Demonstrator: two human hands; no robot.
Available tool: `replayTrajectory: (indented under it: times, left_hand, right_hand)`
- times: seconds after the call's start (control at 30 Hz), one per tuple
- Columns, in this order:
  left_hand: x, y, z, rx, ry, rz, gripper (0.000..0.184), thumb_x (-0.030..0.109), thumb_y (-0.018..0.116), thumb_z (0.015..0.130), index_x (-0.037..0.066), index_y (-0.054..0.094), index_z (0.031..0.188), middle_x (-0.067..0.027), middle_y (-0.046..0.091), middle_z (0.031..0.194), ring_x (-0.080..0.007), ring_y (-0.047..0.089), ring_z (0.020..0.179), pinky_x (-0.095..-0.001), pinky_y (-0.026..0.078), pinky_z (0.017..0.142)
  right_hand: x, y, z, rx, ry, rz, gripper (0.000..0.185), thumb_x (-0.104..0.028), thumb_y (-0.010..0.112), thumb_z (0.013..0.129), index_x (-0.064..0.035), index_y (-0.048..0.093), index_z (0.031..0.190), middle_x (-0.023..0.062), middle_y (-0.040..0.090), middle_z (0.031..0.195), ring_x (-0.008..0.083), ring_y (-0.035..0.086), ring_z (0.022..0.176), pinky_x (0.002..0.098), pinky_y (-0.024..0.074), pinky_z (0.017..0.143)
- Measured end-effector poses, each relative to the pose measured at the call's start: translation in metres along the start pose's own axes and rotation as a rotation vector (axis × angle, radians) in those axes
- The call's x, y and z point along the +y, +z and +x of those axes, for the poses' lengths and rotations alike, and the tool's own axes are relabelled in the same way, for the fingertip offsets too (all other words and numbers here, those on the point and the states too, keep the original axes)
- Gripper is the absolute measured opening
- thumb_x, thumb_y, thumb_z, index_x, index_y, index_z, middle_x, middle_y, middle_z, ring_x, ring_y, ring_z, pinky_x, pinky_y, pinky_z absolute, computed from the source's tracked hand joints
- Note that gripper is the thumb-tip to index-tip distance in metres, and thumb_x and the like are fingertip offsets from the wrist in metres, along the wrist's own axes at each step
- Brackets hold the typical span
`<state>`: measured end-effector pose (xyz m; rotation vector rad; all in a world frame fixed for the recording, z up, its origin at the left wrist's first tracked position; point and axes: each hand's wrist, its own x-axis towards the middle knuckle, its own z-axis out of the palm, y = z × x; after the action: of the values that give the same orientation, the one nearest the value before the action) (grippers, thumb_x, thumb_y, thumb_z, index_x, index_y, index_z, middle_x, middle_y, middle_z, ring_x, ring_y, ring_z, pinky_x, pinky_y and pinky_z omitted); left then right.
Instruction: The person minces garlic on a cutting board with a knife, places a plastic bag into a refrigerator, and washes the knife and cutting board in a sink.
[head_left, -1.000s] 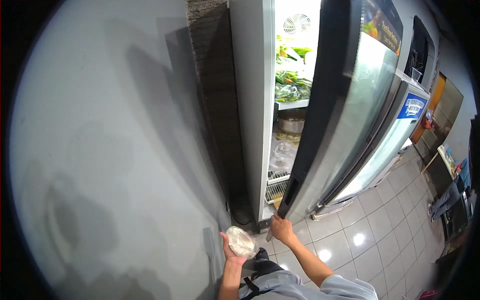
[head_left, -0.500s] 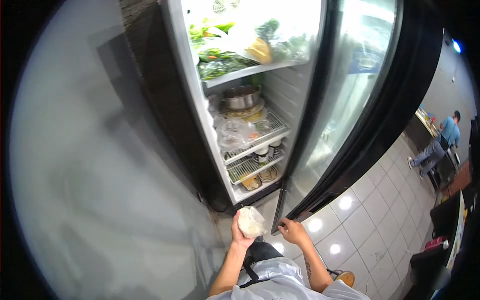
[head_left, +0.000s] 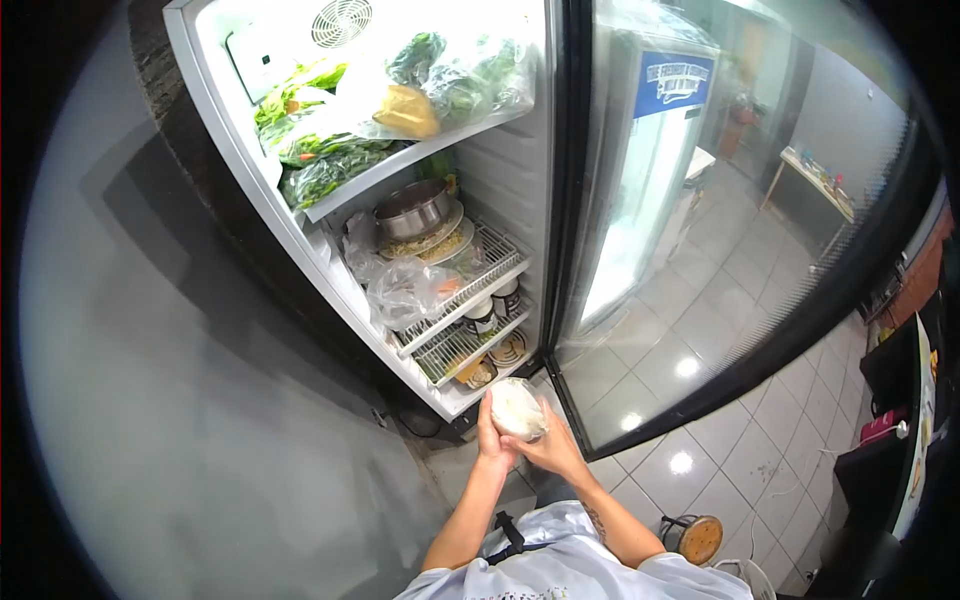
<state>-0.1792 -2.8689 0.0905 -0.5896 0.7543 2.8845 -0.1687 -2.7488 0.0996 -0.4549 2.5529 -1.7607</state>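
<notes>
A round white item in clear plastic (head_left: 519, 409) is held between my two hands, just in front of the open fridge (head_left: 300, 255). My left hand (head_left: 490, 430) wraps its left side. My right hand (head_left: 548, 447) grips it from the right and below. Inside the fridge, bagged green vegetables (head_left: 340, 165) and a yellow item (head_left: 407, 111) lie on the top shelf. Below them a metal pot (head_left: 413, 210) stands on a plate of food, beside a clear plastic bag (head_left: 405, 290). Lower down are cans (head_left: 481, 317) and more containers.
The glass door (head_left: 650, 380) stands wide open on the right, with another fridge (head_left: 640, 170) seen through it. A grey wall (head_left: 240, 430) runs along the left. A round stool (head_left: 699, 538) is on the tiled floor at lower right, near a pink item (head_left: 878, 427).
The fridge door has swung wide open. My right hand has left the door and come onto the wrapped item with my left hand. The view has turned, showing more of the shelves.
</notes>
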Motion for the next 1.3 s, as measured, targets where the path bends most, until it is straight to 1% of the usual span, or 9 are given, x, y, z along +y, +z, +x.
replayTrajectory:
  times: [0.2,0.33,0.5,0.83,1.03,1.1,1.17,1.23,1.3]
  left_hand:
    - [0.007,0.012,0.078,-0.151,0.022,0.161,0.059,0.051,0.042,0.096,0.007,0.046,0.134,-0.0082,0.056,0.128,-0.0225,0.053,0.119,-0.0384,0.039,0.103]
    - [0.018,0.024,0.115,0.028,-0.021,0.262,0.062,0.056,0.045,0.094,0.011,0.042,0.136,-0.006,0.055,0.127,-0.0185,0.049,0.121,-0.0381,0.033,0.107]
    - [0.031,0.012,0.131,-0.004,0.005,0.157,0.06,0.047,0.05,0.095,0.01,0.035,0.14,-0.017,0.052,0.127,-0.0236,0.053,0.112,-0.0358,0.04,0.102]
    - [0.034,-0.011,0.125,0.206,0.203,0.007,0.047,0.031,0.056,0.093,0.008,0.047,0.133,-0.0097,0.058,0.107,-0.0183,0.056,0.099,-0.0325,0.047,0.091]
    - [0.038,-0.013,0.13,0.192,0.166,-0.028,0.044,0.028,0.056,0.093,0.008,0.048,0.132,-0.0085,0.058,0.105,-0.0182,0.056,0.095,-0.0315,0.047,0.089]
    - [0.037,-0.013,0.132,0.171,0.148,-0.012,0.043,0.027,0.056,0.093,0.008,0.049,0.131,-0.0083,0.058,0.103,-0.0181,0.056,0.094,-0.0311,0.047,0.089]
    - [0.035,-0.011,0.135,0.142,0.113,-0.017,0.042,0.026,0.056,0.093,0.008,0.05,0.13,-0.0081,0.058,0.103,-0.018,0.055,0.094,-0.0311,0.046,0.089]
    - [0.029,-0.013,0.136,0.104,0.067,-0.021,0.041,0.026,0.056,0.093,0.008,0.05,0.13,-0.008,0.058,0.103,-0.018,0.055,0.094,-0.031,0.046,0.09]
    - [0.024,-0.012,0.14,0.06,0.001,0.001,0.036,0.029,0.056,0.094,0.009,0.055,0.124,-0.0075,0.06,0.103,-0.0165,0.057,0.094,-0.0304,0.047,0.089]
  right_hand:
    - [0.046,-0.004,0.091,0.123,0.013,0.335,0.068,-0.028,0.084,0.066,0.0029,0.057,0.12,0.0172,0.063,0.117,0.0255,0.061,0.108,0.0351,0.0478,0.093]
    - [0.081,-0.016,0.167,0.158,-0.039,0.172,0.064,-0.023,0.081,0.063,-0.0007,0.06,0.118,0.0159,0.066,0.11,0.0247,0.065,0.103,0.0357,0.0507,0.088]
    - [0.082,-0.031,0.284,0.188,-0.03,-0.166,0.06,-0.031,0.078,0.063,-0.0053,0.064,0.115,0.0177,0.069,0.102,0.0332,0.065,0.099,0.0415,0.0511,0.086]
    - [0.163,0.011,0.448,0.088,0.116,-0.481,0.061,-0.033,0.081,0.062,0.0032,0.055,0.104,0.0274,0.062,0.104,0.0445,0.059,0.1,0.049,0.0491,0.086]
    - [0.188,0.006,0.412,0.187,-0.313,-0.33,0.064,-0.014,0.076,0.068,0.0033,0.047,0.122,0.0267,0.052,0.118,0.0434,0.057,0.1,0.0493,0.0474,0.084]
    - [0.195,-0.014,0.374,0.193,-0.32,-0.326,0.065,-0.009,0.073,0.07,0.0028,0.044,0.128,0.0254,0.049,0.122,0.0387,0.058,0.094,0.0448,0.049,0.079]
    - [0.179,-0.052,0.32,0.098,-0.102,-0.198,0.062,-0.008,0.069,0.074,0.007,0.042,0.127,0.0296,0.048,0.12,0.0446,0.047,0.114,0.0456,0.0412,0.096]
    - [0.195,-0.09,0.273,0.249,-0.131,-0.357,0.057,-0.003,0.066,0.075,0.0014,0.046,0.128,0.0177,0.053,0.117,0.0254,0.057,0.087,0.0336,0.0491,0.073]
    - [0.161,-0.146,0.226,0.387,-0.09,-0.399,0.05,-0.002,0.065,0.077,0.0005,0.049,0.124,0.0161,0.054,0.116,0.0256,0.057,0.09,0.0356,0.0485,0.074]
